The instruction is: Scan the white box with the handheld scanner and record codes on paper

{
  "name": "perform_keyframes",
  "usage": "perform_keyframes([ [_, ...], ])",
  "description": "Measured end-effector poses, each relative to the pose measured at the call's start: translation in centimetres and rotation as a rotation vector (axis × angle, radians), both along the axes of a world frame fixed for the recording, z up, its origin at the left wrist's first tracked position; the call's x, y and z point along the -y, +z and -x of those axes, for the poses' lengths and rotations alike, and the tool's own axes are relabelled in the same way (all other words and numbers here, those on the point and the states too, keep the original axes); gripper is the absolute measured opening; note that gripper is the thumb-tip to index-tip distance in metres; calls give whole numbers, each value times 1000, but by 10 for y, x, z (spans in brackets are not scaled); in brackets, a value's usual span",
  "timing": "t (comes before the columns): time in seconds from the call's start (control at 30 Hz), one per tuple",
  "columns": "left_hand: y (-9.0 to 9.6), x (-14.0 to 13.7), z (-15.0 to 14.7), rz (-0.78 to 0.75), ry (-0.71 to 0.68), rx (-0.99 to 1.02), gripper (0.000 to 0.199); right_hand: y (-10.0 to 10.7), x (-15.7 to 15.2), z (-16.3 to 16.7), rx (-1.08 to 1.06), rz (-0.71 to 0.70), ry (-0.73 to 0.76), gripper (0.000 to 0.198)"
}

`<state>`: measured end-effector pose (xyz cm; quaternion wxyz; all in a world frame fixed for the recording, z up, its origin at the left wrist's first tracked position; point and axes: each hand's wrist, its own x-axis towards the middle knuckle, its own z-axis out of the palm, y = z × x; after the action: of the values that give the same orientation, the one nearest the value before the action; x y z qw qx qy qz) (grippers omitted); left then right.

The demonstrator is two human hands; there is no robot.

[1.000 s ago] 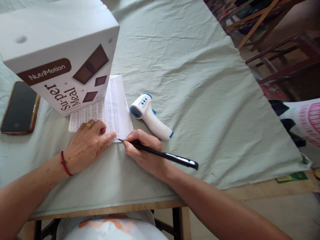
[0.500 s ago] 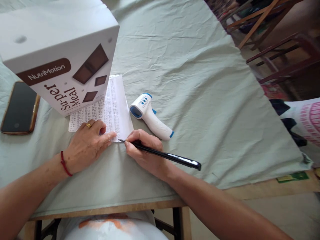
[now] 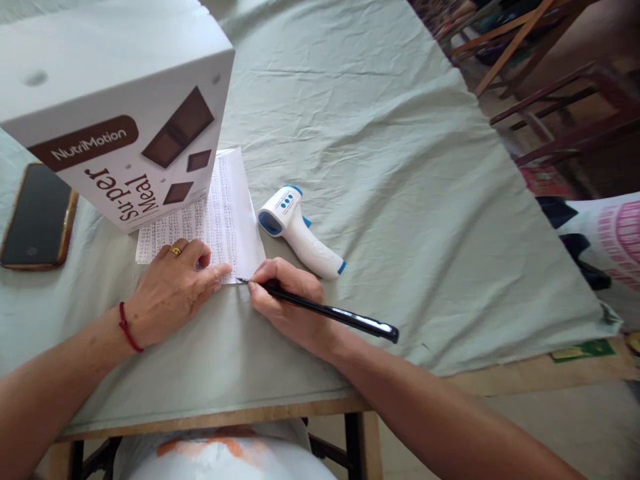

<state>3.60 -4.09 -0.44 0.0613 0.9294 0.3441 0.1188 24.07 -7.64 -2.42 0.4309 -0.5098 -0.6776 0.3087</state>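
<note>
A white sheet of paper (image 3: 239, 200) covered in rows of small handwriting lies partly under a tall box. My left hand (image 3: 175, 287), with a gold ring and a red wrist cord, rests on the sheet's lower part. It holds nothing; one finger stretches right across the paper and others bend down onto it. Gripped in my right hand (image 3: 293, 300) is a black pen (image 3: 345, 317), its tip at the paper's lower edge, just right of that outstretched finger. A white and blue infrared thermometer (image 3: 303, 230) lies just beyond my right hand.
The white NutriMotion box (image 3: 125, 160) stands at the left, with a phone (image 3: 37, 213) beside it. A wrinkled pale green cloth (image 3: 390, 167) covers the table, whose wooden edge (image 3: 215, 419) shows in front. Chairs (image 3: 565, 120) and a printed white bag (image 3: 615, 233) are at the right.
The whole view has shifted very slightly. Both hands and the pen keep almost the same position on the paper.
</note>
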Motion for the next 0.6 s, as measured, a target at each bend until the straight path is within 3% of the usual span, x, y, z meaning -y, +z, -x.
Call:
perform_keyframes([
  [0.6, 1, 0, 1, -3, -6, 5, 30, 2, 1, -3, -30, 25, -38, 14],
])
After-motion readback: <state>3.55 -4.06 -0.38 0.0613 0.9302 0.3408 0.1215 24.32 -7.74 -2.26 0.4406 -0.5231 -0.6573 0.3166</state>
